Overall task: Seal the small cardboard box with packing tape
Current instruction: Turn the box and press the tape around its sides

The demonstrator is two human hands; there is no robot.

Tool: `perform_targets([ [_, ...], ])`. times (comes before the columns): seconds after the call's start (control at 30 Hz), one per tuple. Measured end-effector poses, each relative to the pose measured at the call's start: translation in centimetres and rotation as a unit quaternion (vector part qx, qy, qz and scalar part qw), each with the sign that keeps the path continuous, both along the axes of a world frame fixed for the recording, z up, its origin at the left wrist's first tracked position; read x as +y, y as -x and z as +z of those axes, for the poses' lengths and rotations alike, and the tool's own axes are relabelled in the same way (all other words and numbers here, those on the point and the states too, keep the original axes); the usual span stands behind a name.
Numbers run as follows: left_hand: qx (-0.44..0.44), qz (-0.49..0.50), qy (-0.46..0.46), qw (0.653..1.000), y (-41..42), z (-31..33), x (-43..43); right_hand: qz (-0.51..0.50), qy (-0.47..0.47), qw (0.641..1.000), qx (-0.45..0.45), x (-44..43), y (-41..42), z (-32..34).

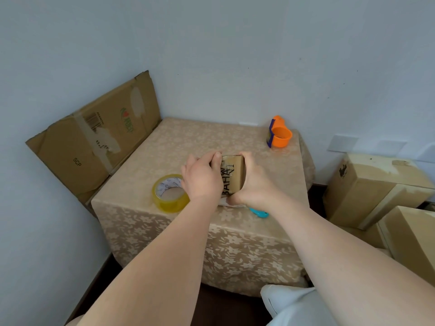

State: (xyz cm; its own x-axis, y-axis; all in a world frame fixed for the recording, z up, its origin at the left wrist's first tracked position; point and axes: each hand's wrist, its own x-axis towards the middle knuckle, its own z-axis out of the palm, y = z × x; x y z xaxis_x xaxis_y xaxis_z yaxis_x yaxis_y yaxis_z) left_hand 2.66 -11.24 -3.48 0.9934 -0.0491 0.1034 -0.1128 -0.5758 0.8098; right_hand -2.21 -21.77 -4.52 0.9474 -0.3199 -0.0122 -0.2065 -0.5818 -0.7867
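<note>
Both hands, left hand [202,178] and right hand [253,184], are clamped around the small brown cardboard box [233,176]; flaps could spring open if released before the yellowish packing-tape roll [170,192] is fetched.

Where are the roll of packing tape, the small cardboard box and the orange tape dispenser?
roll of packing tape [170,193]: head view, on the roll's upper rim.
small cardboard box [235,175]: head view, on the printed top face between the hands.
orange tape dispenser [280,135]: head view, on its orange round body.
</note>
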Motion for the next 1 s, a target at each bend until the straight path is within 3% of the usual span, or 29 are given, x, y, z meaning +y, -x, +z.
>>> perform_targets([
  [0.27,-0.024,0.018,0.038,0.999,-0.3,-0.2,0.3,-0.003,0.002,1.0,-0.006,0.1,-0.1,-0.1],
  [0.53,-0.038,0.027,-0.014,0.999,0.0,-0.4,0.3,0.01,0.027,1.0,0.003,0.2,-0.1,-0.1],
  [0.7,-0.003,0.03,0.045,0.999,-0.6,-0.7,0.5,0.032,0.032,0.999,-0.004,0.4,-0.1,-0.1],
  [1.0,-0.035,0.034,0.061,0.997,-1.7,-1.2,1.4,0.023,0.022,0.999,-0.018,1.2,-0.2,0.2],
])
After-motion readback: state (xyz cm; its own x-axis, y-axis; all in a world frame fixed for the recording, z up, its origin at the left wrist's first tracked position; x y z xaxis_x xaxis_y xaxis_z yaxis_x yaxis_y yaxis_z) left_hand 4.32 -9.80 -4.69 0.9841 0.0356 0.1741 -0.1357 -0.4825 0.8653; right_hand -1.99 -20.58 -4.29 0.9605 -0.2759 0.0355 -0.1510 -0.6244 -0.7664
